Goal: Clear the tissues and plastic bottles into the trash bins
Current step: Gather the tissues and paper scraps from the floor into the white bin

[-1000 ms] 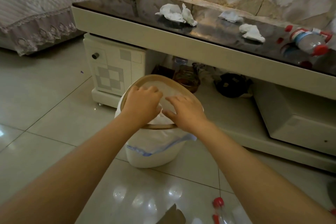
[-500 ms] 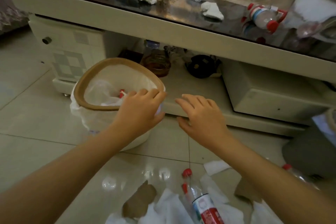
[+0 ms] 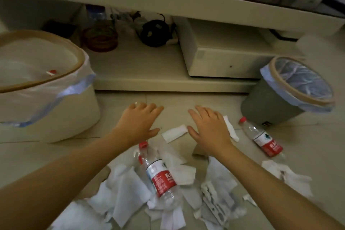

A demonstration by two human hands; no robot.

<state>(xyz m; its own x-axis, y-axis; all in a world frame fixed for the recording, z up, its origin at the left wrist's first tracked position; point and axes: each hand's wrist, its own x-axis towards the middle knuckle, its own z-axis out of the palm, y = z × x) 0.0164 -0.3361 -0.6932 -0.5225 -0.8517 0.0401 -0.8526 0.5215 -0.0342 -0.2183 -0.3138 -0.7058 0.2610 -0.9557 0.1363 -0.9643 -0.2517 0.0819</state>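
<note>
Left hand: the left hand (image 3: 139,124) is spread flat, palm down, fingers straight and holding nothing, at frame centre above the floor tiles; half a second ago it was at the rim of the white bin.
Right hand: the right hand (image 3: 210,129) is likewise flat and empty, over a small tissue (image 3: 174,133), lower than before.
White trash bin: the white trash bin (image 3: 61,110) is now at the left edge, a red cap visible inside its liner.
Grey trash bin: the grey trash bin (image 3: 268,106), lined in blue, has come fully into view at right.
Bottles: one plastic bottle (image 3: 158,172) lies among the tissues (image 3: 127,192) at lower centre; a second bottle (image 3: 261,137) lies just beside the grey bin.
Table: the table edge (image 3: 168,3) now fills the top of the frame.
</note>
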